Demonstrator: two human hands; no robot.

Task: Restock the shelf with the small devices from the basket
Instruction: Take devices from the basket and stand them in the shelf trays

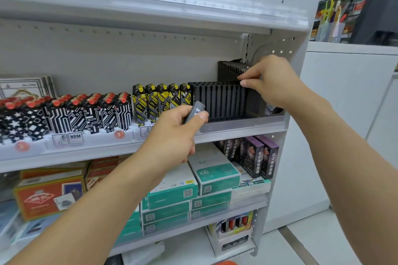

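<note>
My left hand [176, 133] grips a small dark grey device [195, 112] with white characters, held in front of the middle shelf [241, 130]. A black slotted rack [217, 100] stands at the right end of that shelf, its front row filled with dark upright devices. My right hand [271, 80] reaches over the rack, with thumb and fingers touching the top of the rightmost devices near the taller back rack [230, 70]. The basket is out of view.
Left of the rack stand yellow-black lighters [161, 99] and red-capped black-white patterned lighters [86, 112]. The lower shelf holds teal boxes [215, 176], purple packs [258, 155] and an orange box [47, 196]. A white counter [344, 114] lies to the right.
</note>
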